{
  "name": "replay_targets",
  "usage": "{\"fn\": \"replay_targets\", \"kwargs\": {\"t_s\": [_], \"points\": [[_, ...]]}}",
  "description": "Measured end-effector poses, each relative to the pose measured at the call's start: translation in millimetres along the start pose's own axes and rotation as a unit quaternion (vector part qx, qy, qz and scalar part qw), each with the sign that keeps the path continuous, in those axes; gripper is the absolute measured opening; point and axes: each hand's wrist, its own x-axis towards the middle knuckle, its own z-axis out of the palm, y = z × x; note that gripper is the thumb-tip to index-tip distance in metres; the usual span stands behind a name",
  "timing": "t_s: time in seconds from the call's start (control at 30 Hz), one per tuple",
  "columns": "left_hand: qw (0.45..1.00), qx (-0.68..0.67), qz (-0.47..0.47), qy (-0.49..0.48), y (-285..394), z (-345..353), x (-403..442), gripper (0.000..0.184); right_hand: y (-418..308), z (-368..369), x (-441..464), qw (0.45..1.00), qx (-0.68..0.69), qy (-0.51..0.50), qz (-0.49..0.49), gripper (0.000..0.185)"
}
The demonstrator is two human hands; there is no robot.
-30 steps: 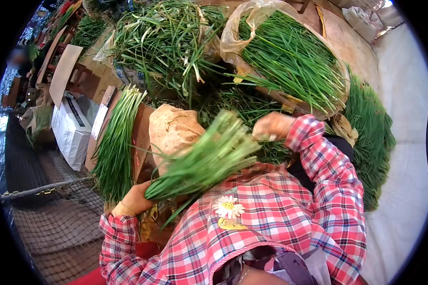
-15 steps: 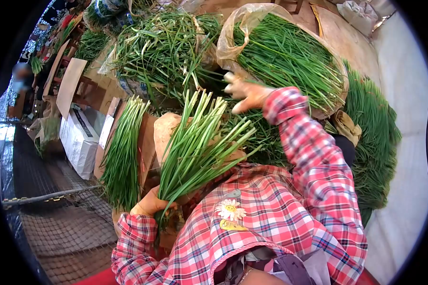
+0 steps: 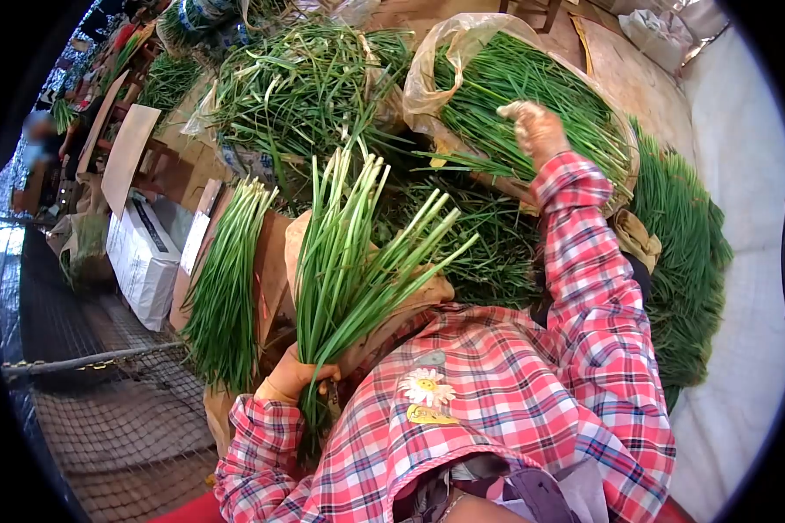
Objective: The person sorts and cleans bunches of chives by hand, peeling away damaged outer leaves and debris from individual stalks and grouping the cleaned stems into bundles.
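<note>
A loose bunch of green chives [image 3: 349, 253] fans upward with its pale stem ends at the top. My left hand [image 3: 298, 376] is closed around its leafy lower end. Over the clear plastic bag [image 3: 423, 96] of chives at the upper right, my right hand [image 3: 539, 132] is curled with its fingers drawn in; whether stalks are in its grip is hidden. Bagged chives [image 3: 488, 83] lie around and below that hand, and some stalks stick out leftward over the bag's edge. Left of my bunch, a neat bundle of chives [image 3: 229, 288] rests against a brown board.
A tangled heap of chives [image 3: 296, 87] lies at the top middle, with loose leaves [image 3: 471, 240] below it. Another large pile [image 3: 685, 261] runs along the white sheet [image 3: 737, 174] at right. A white box [image 3: 144, 257] and netting [image 3: 122, 427] are at left.
My right hand has swung right and up from the bag's left edge to over the bagged chives, its spread fingers now curled. Stalks now stick out over the bag's edge. My left hand keeps its bunch.
</note>
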Motion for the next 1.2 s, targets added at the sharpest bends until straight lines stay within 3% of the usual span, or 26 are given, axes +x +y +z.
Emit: {"fn": "replay_targets", "kwargs": {"t_s": [0.03,0.07,0.1,0.17,0.2,0.23,0.27,0.3,0.33,0.4,0.53,0.6,0.67,0.77,0.8,0.9,0.97,1.0,1.07,1.13,1.2], "points": [[1.0,-0.006,0.002,0.002,-1,0,1,0.029,-8,-5,1,0.994,0.075,0.036,0.074,0.017],[1.0,-0.01,0.006,0.004,0,1,2,0.028,-10,0,3,0.996,-0.037,-0.063,-0.043,0.021],[1.0,-0.005,0.004,0.002,2,3,1,0.028,-12,7,3,0.964,-0.147,-0.158,-0.155,0.027],[0.999,0.032,0.032,0.004,9,9,1,0.014,-11,39,3,0.927,-0.263,-0.254,-0.086,0.069],[0.999,0.037,0.034,0.001,8,7,2,0.014,-2,54,11,0.902,-0.314,-0.276,-0.108,0.086],[0.999,0.026,0.024,-0.012,4,3,2,0.021,7,64,18,0.883,-0.31,-0.326,-0.133,0.095],[1.0,0.014,0.013,-0.024,0,0,1,0.028,-6,75,6,0.883,-0.306,-0.351,-0.054,0.1],[1.0,-0.002,0.02,-0.015,0,3,-2,0.029,2,88,8,0.878,-0.277,-0.386,-0.055,0.102],[1.0,0.0,0.019,-0.013,0,4,-5,0.029,11,92,4,0.889,-0.175,-0.421,0.054,0.102],[1.0,0.004,-0.01,-0.01,0,4,-10,0.03,16,105,-1,0.854,-0.216,-0.471,0.048,0.102],[0.999,0.007,-0.018,-0.029,3,6,-13,0.027,24,120,-7,0.775,-0.422,-0.47,-0.011,0.103],[0.999,-0.006,-0.023,-0.033,0,3,-12,0.024,37,126,-16,0.778,-0.393,-0.486,-0.063,0.104],[0.998,-0.007,-0.021,-0.06,-12,-9,-10,0.024,34,128,-29,0.783,-0.301,-0.541,0.051,0.107],[0.999,0.016,-0.032,-0.028,-12,-13,-14,0.024,35,136,-45,0.797,-0.268,-0.54,0.034,0.1],[0.999,0.028,-0.04,-0.019,-11,-15,-15,0.024,53,148,-43,0.815,-0.317,-0.483,-0.044,0.089],[0.998,0.028,-0.055,-0.009,-19,-21,-17,0.023,80,163,-37,0.807,-0.346,-0.472,-0.076,0.084],[0.998,0.008,-0.066,-0.008,-20,-22,-19,0.023,88,167,-37,0.779,-0.387,-0.411,-0.272,0.066],[0.998,-0.002,-0.065,-0.01,-21,-22,-19,0.023,83,167,-37,0.778,-0.386,-0.413,-0.273,0.066],[0.998,-0.015,-0.062,-0.014,-23,-22,-19,0.023,65,160,-42,0.805,-0.409,-0.421,-0.09,0.046],[0.997,0.017,-0.071,-0.022,-26,-26,-16,0.023,59,153,-37,0.802,-0.444,-0.387,-0.094,0.035],[0.998,0.001,-0.063,-0.026,-17,-18,-16,0.023,50,140,-29,0.837,-0.398,-0.362,-0.099,0.031]]}}
